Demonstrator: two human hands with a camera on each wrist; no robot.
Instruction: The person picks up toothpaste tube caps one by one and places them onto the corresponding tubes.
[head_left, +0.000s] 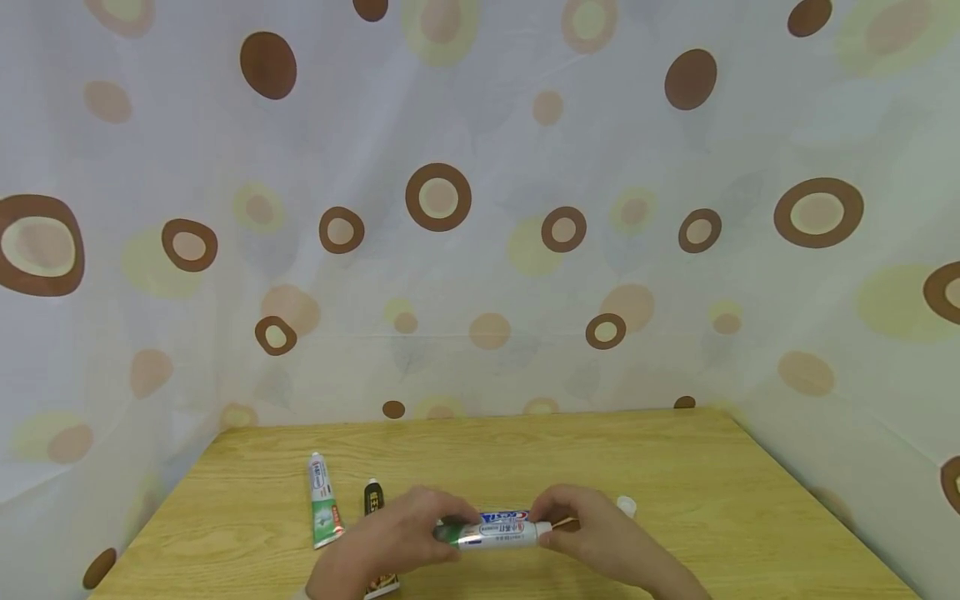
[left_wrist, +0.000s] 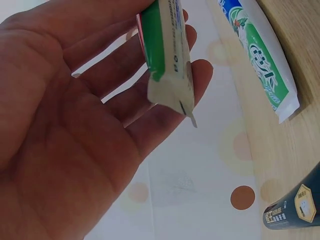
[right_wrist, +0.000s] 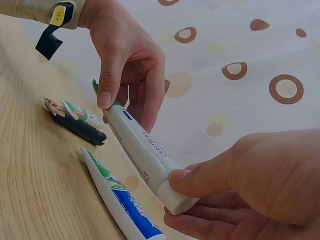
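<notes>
A white toothpaste tube point(head_left: 501, 534) with a green tail lies level between my hands, above the table. My left hand point(head_left: 405, 529) holds its flat green tail end, thumb on the near side and fingers behind. With thumb and fingertips my right hand point(head_left: 596, 533) pinches the white cap point(right_wrist: 179, 200) at the other end. Just behind, a blue, green and white Crest tube point(right_wrist: 120, 192) lies on the table, partly hidden by the hands in the head view. A black toothpaste tube point(left_wrist: 295, 207) lies left, largely covered by my left hand in the head view.
Another white and green toothpaste tube point(head_left: 322, 500) lies farther left on the wooden table point(head_left: 480, 454). A white round cap point(head_left: 626, 505) shows just beyond my right hand. A dotted curtain point(head_left: 487, 275) encloses the table's back and sides.
</notes>
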